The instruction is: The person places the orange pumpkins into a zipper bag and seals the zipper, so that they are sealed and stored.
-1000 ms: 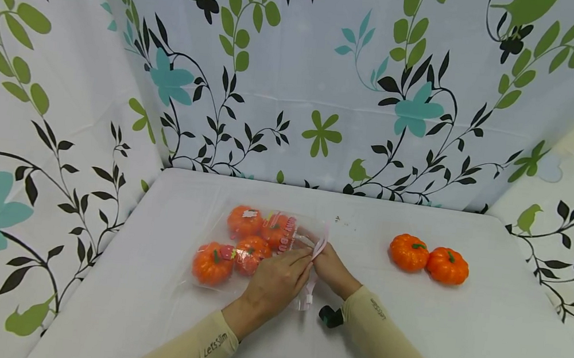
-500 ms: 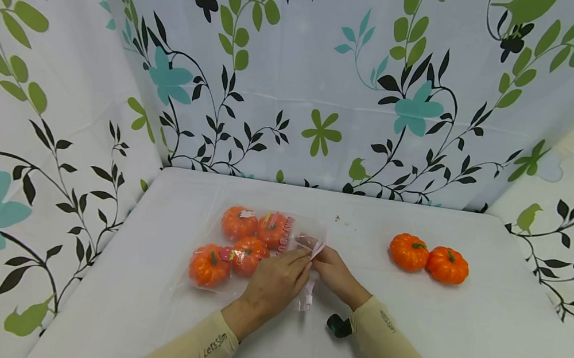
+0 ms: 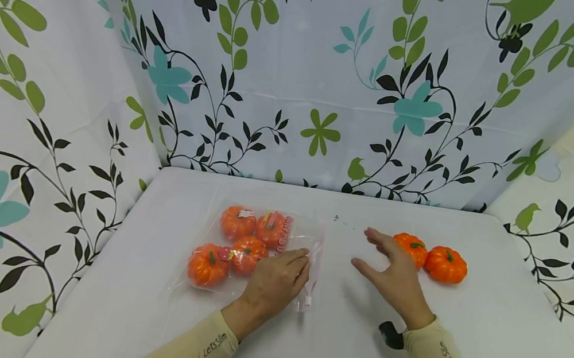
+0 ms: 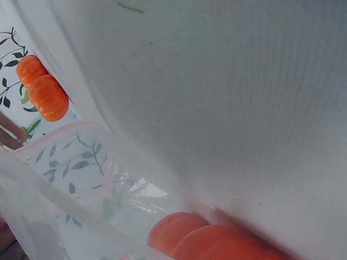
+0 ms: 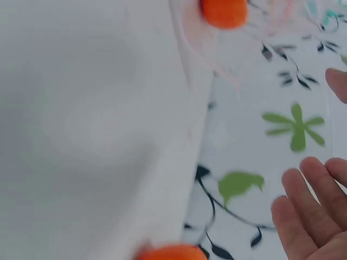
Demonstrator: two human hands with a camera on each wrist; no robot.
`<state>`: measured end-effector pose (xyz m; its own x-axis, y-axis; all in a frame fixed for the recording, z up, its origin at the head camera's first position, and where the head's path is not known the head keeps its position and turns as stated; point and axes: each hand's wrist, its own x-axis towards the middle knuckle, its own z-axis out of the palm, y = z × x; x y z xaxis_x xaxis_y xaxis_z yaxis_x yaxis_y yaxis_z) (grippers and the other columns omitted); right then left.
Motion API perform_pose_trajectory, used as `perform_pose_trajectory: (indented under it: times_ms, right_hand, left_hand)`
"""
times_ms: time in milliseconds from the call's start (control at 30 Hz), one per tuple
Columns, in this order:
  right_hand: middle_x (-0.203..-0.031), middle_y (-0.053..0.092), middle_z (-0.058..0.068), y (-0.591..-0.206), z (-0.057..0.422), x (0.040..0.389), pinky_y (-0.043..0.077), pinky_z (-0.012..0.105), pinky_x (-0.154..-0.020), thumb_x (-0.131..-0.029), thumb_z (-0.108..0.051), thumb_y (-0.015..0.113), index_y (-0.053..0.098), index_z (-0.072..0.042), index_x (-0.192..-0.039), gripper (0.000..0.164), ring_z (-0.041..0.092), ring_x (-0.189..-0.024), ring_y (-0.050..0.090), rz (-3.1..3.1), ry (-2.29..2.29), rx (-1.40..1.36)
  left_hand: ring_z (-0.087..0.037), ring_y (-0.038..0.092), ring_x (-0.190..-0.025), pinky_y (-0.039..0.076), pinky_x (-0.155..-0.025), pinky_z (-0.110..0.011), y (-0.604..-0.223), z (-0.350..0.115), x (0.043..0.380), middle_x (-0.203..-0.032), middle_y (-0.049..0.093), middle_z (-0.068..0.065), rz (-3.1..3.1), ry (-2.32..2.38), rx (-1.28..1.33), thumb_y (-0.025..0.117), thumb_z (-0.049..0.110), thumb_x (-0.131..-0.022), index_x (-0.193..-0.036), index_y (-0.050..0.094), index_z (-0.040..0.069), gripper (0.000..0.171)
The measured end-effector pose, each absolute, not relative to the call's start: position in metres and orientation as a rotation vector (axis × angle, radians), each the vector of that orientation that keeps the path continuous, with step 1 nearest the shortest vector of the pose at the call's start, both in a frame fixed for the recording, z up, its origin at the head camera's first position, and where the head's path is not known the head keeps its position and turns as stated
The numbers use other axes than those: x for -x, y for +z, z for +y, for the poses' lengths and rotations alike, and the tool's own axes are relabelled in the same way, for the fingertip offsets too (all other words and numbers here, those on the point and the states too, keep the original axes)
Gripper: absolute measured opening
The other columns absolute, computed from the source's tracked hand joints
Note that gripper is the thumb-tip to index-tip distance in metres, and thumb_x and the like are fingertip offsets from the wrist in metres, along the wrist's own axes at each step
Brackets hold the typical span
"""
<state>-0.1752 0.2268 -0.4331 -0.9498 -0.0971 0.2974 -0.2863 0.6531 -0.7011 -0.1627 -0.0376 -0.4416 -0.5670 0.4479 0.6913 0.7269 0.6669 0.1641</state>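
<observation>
In the head view, my left hand (image 3: pixel 277 282) lies over the right part of a clear zip bag (image 3: pixel 318 254), fingers curled at its mouth. The left wrist view shows the bag's rim (image 4: pixel 81 125) lifted in a loop. Several small orange pumpkins (image 3: pixel 208 265) with green stems lie inside the bag. My right hand (image 3: pixel 397 276), thumb and fingers spread apart, is over the table beside two loose pumpkins (image 3: pixel 446 265). It holds nothing. In the right wrist view its fingers (image 5: pixel 309 208) are extended, and the edge of a pumpkin (image 5: pixel 173 253) shows at the bottom.
The white table (image 3: pixel 505 338) ends at the back against a curtain (image 3: pixel 274 97) printed with leaves, flowers and birds. Similar cloth hangs at both sides. A small black device (image 3: pixel 391 334) sits at my right wrist.
My right hand has let go of the bag's mouth, moved right towards the two loose pumpkins and spread its fingers. The left hand stays at the bag. The bagged pumpkins have shifted slightly left.
</observation>
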Motion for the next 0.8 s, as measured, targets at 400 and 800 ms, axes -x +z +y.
perform_pose_trajectory:
  times_ms: [400, 800]
  right_hand:
    - [-0.167, 0.012, 0.019, -0.402, 0.295, 0.197, 0.029, 0.073, -0.106, -0.069, -0.051, 0.091, 0.006, -0.012, -0.163, 0.133, 0.048, -0.147, 0.021, -2.839, 0.889, -0.242]
    - [-0.154, 0.027, 0.037, -0.425, 0.326, 0.214, 0.020, 0.077, -0.106, -0.068, -0.053, 0.090, 0.008, 0.006, -0.158, 0.135, 0.065, -0.138, 0.018, -3.126, 0.744, -0.050]
  left_hand:
    - [-0.021, 0.074, -0.094, 0.059, -0.078, -0.031, -0.442, -0.035, 0.163, -0.107, 0.076, -0.011, -2.265, -0.581, 0.887, 0.082, 0.012, -0.084, -0.100, 0.078, 0.002, 0.020]
    - [-0.020, 0.075, -0.093, 0.059, -0.076, -0.028, -0.442, -0.036, 0.162, -0.106, 0.076, -0.009, -2.290, -0.578, 0.869, 0.080, 0.017, -0.087, -0.101, 0.078, 0.003, 0.020]
